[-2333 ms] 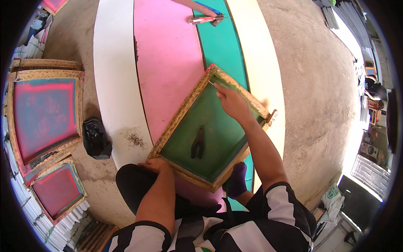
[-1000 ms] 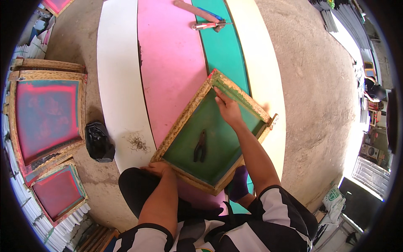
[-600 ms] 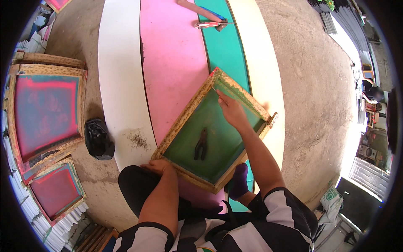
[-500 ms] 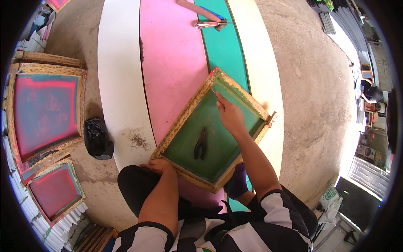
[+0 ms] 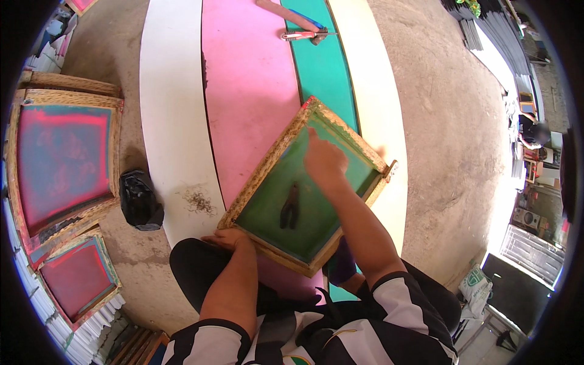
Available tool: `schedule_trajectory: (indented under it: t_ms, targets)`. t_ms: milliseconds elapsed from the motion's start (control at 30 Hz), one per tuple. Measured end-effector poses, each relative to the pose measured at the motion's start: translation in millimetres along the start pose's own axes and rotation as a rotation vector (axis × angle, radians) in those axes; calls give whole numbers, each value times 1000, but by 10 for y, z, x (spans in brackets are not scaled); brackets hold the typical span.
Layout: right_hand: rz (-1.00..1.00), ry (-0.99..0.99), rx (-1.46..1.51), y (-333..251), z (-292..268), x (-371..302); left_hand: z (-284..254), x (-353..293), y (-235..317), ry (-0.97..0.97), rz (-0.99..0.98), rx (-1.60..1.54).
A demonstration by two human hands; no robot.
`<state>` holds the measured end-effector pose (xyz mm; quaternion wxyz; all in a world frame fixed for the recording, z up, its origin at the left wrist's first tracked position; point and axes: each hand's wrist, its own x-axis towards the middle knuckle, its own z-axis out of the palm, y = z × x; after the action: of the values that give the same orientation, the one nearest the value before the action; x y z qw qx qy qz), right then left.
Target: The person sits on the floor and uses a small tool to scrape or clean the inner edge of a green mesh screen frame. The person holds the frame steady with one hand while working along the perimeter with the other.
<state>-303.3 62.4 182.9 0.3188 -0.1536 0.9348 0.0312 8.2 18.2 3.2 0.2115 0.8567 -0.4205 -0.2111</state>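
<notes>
A wooden screen-printing frame [image 5: 265,172] with green mesh lies tilted across the striped boards and close to my lap. My left hand [image 5: 231,238] is closed on its near left corner, the fingers partly hidden beneath the wood. Over the mesh, my right hand [image 5: 326,160] is closed, its index finger reaching toward the upper left inner edge. Whatever it holds is hidden by the fingers. Dark-handled pliers [image 5: 289,208] rest on the mesh below the right hand.
Small wiry scraps [image 5: 199,201] lie on the white board, beside a black plastic bag [image 5: 141,201]. A hammer [image 5: 289,13] and a red-handled screwdriver [image 5: 295,36] lie at the far end. More printing frames [image 5: 64,164] lean at left. Another person [image 5: 534,132] is far right.
My right hand has turned and shifted slightly left along the frame's upper left side. The thin tip that showed beyond its fingers is no longer visible. The left hand keeps its hold.
</notes>
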Motion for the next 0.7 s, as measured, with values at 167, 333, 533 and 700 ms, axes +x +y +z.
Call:
schedule_trajectory:
  t_ms: [167,333,533,700]
  targets:
    - [-98,67,229,67,158,47,122,237,-303,-87,3,229]
    - [-187,117,443,411,381,193,179,195,-289,-94,8,246]
    - [-300,247,476,593,640,357,10,-10,56,-5,24,132]
    - [-114,-145,968,548,413,300,-34,41,80,14,2,51]
